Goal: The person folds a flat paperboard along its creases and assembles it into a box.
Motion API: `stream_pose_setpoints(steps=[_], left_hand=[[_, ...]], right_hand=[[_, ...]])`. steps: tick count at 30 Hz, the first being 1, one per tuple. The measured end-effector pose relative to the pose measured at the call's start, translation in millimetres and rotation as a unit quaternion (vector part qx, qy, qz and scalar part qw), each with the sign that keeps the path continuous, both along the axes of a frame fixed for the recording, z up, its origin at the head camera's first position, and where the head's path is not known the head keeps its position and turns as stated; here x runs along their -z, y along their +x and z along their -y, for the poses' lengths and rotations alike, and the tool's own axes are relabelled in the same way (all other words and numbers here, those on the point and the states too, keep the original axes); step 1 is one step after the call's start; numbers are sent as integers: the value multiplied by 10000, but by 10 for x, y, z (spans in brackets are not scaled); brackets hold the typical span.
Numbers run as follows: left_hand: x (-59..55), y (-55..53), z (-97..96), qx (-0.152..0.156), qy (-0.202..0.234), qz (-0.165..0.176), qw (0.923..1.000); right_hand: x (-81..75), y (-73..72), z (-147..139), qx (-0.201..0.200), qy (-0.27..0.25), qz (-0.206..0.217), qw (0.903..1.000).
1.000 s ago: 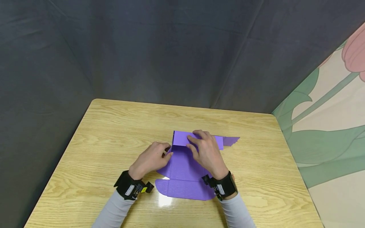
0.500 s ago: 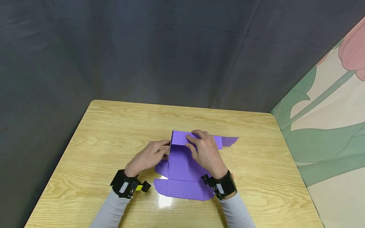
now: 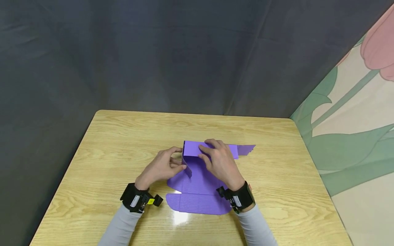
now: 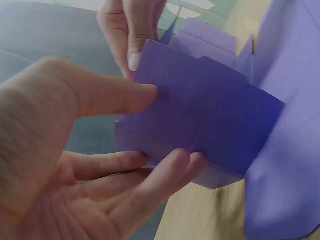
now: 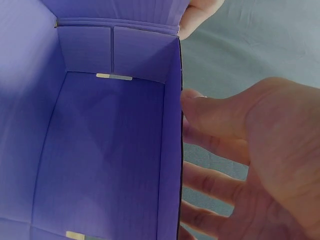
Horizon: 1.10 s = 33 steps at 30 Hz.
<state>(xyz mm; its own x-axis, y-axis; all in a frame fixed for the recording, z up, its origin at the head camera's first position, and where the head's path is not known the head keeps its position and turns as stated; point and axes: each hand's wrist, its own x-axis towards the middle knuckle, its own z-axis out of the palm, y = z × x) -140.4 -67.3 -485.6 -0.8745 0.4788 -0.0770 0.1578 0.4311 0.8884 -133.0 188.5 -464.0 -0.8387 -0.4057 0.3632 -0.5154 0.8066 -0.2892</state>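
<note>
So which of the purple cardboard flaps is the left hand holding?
The left-end flap, gripped by the left hand; the right-end flap sticks out ungripped, and the rounded near flap lies ungripped toward the person.

Dark cloth [image 3: 172, 58] (creased) backs a wooden table [image 3: 129, 133].

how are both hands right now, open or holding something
Left hand: open, touching the purple side flap.
Right hand: open, resting on the bright purple upper panel.
</note>
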Motion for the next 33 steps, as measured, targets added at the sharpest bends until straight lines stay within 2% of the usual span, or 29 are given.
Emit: stream_pose_setpoints(steps=[5,8,12,19,26,33], left_hand=[[41,-13,-67,-421,-83,-490,9979],[80,-36,-105,-571,-7,-781,9953],[120,-56,-138,-700,-153,-1211,9901],[108,-58,-231,-821,-555,-1287,9867],[114,-57,-353,-1093,-1178,-1900,9685],[138,-63,-444,-1388,-1543,-2111,9552]], right_hand=[[4,-13,17,-28,38,17,10000],[5,-13,28,-40,24,11,10000],[-2,2,40,-42,36,37,10000],[-26,21,39,-18,46,112,9999],[-26,30,31,-43,-14,108,9999],[0,34,24,-44,21,93,9999]])
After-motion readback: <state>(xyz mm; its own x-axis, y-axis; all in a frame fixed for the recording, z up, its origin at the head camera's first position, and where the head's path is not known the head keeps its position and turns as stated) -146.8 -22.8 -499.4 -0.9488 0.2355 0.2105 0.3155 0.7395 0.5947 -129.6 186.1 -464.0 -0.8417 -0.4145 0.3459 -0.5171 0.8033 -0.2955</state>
